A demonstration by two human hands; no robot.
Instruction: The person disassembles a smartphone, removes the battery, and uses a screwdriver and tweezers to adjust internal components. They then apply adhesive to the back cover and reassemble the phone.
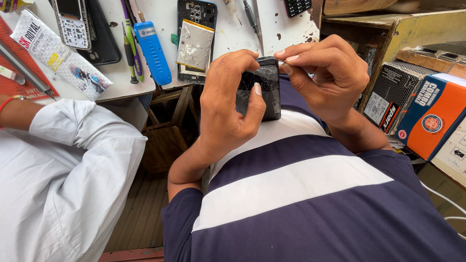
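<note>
Left hand (pixel 228 104) is wrapping around a dark phone with a cracked screen (pixel 266 90), fingers curled over its left edge and top, thumb lying across the glass. Phone is being held upright against the person's chest, just off the near edge of the white worktable (pixel 145 80), above the navy-and-white striped shirt (pixel 301 189).

Right hand (pixel 325 73) is working at the phone's top right corner, thumb and forefinger pressed together in a pinch right at that corner; whether something small is sitting between the fingertips cannot be told. Remaining fingers are curling loosely behind.

On the table, beyond the hands: an opened phone with its back off (pixel 196 41), silvery battery showing, lying nearest the left hand. Just left of it, a blue tube-shaped tool (pixel 153 53) is lying at a slant, with a purple-handled and a green-handled driver (pixel 130 48) beside it. Further left, a dark phone frame with its keypad board showing (pixel 73 22), then a white printed packet (pixel 58 56) on a red mat (pixel 19 87). Metal tweezers (pixel 252 19) are lying near the table's far edge.

To the right, stacked cardboard boxes: one black and patterned (pixel 391 97), one orange and blue (pixel 432 119).

At lower left, another person's white sleeve (pixel 73 165) is filling the frame, forearm resting at the table with a red band on the wrist (pixel 9 100)
</note>
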